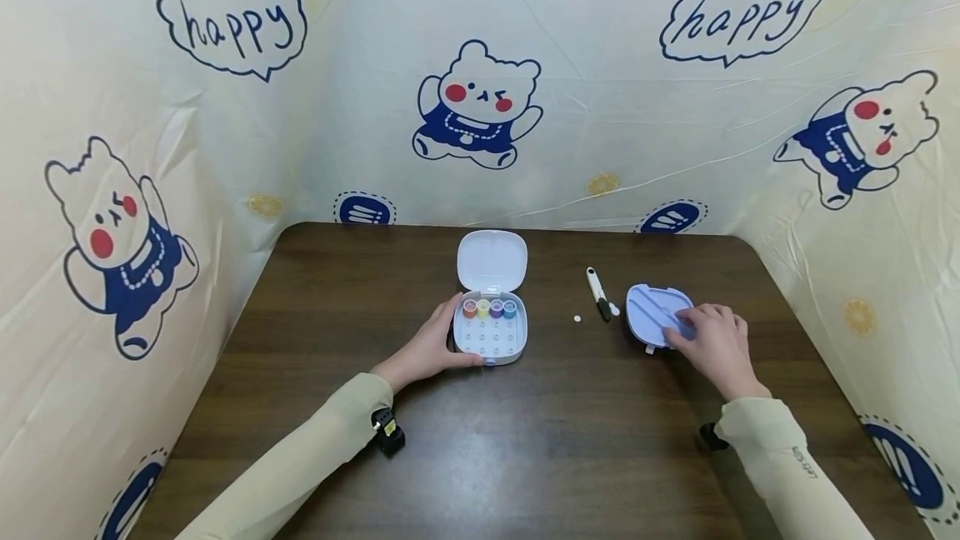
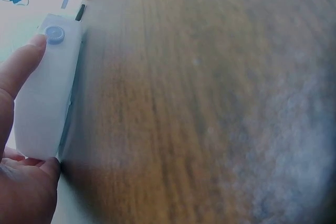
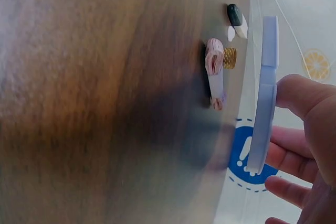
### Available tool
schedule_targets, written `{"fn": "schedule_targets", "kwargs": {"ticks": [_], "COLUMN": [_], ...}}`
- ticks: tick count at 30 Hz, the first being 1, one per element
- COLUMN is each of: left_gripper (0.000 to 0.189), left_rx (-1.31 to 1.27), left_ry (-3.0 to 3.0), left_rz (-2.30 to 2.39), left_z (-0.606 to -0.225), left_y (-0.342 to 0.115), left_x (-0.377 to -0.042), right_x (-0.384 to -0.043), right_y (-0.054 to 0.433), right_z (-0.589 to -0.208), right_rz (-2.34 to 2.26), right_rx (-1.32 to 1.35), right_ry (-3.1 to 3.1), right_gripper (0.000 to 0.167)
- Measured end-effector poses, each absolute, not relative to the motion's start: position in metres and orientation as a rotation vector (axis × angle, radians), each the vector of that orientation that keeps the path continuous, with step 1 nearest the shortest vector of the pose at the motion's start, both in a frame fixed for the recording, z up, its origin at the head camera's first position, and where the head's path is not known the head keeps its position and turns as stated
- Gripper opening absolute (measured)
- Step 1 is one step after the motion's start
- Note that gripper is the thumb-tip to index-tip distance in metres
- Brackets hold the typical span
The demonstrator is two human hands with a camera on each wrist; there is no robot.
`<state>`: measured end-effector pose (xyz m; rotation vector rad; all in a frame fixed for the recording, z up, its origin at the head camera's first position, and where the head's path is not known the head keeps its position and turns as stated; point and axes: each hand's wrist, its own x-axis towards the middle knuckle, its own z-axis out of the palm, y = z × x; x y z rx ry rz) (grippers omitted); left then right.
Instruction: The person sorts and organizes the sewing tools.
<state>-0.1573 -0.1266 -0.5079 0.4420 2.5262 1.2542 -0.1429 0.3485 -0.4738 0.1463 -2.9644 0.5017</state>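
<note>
My left hand (image 1: 429, 346) grips a white sewing box (image 1: 491, 348) by its left side, the thumb along the front beside the round blue latch (image 2: 55, 35). The lid (image 1: 492, 260) stands open at the back. Inside, a row of several thread spools (image 1: 490, 308) in orange, yellow, purple and blue sits above rows of small pegs. With my right hand (image 1: 716, 348) I pinch a light blue tray (image 1: 647, 311) at its right part. In the right wrist view the tray (image 3: 262, 124) is seen edge-on, above the table, near a rolled tape measure (image 3: 214, 61) and a gold thimble (image 3: 230, 57).
A small white tool with a dark end (image 1: 598, 294) lies between box and tray, with a white oval piece (image 1: 614, 309) beside it. A tiny white disc (image 1: 577, 318) lies to its left. Printed cloth (image 1: 480, 190) surrounds the brown table (image 1: 525, 457) at the back and sides.
</note>
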Motion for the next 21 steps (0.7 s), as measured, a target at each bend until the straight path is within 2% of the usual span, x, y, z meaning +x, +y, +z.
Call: {"fn": "schedule_targets", "kwargs": {"ticks": [21], "left_gripper": [0.125], "left_rx": [0.446], "left_ry": [2.521], "left_rz": [1.257], "left_z": [-0.507], "left_y": [-0.127], "left_x": [-0.156], "right_x": [-0.134], "right_y": [0.317], "right_z": [-0.467], "right_rz": [0.5], "right_rx": [0.251], "right_ry": [-2.878], "right_gripper": [0.039]}}
